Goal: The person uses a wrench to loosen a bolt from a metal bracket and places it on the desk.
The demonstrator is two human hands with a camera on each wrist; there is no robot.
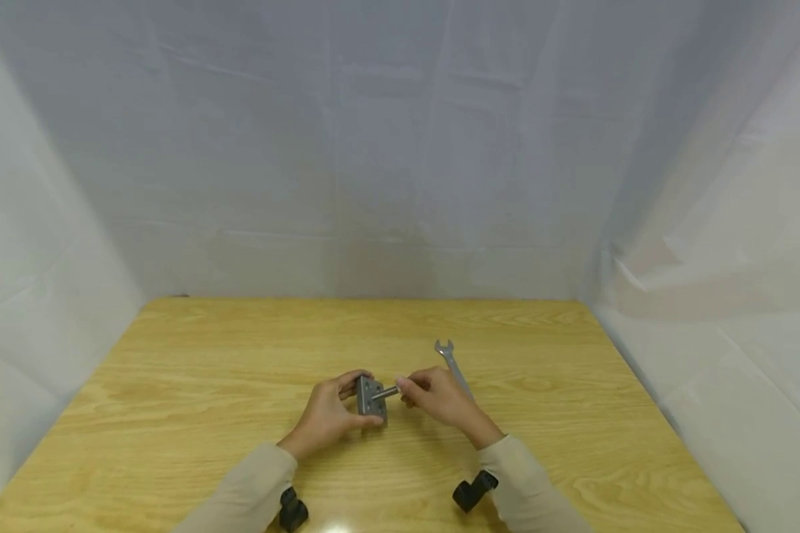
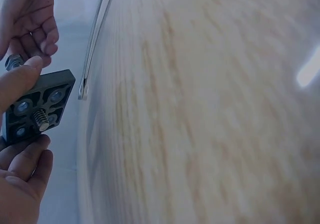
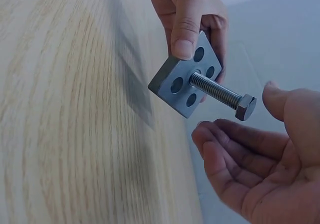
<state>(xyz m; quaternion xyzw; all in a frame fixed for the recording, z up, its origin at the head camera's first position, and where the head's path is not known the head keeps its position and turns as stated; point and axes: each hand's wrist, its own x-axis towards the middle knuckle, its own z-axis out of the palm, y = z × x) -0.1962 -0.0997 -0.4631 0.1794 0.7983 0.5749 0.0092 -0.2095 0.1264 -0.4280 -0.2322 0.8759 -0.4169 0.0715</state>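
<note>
My left hand (image 1: 327,416) grips a square grey metal plate (image 3: 173,79) by its edges, thumb on one side and fingers on the opposite one. The plate has round holes near its corners and is held tilted above the table. Through its middle runs a hex bolt (image 3: 220,93), its head and a long threaded length on the right side. The threaded tip pokes out of the ribbed other face in the left wrist view. Around the bolt head is my right hand (image 3: 270,159), thumb and loosely curled fingers apart from it in the right wrist view.
An open-ended wrench (image 1: 452,363) lies on the wooden table (image 1: 207,370) just beyond my right hand. White sheeting (image 1: 387,148) hangs behind the table and along both sides. Black wrist mounts (image 1: 475,491) sit on the sleeves.
</note>
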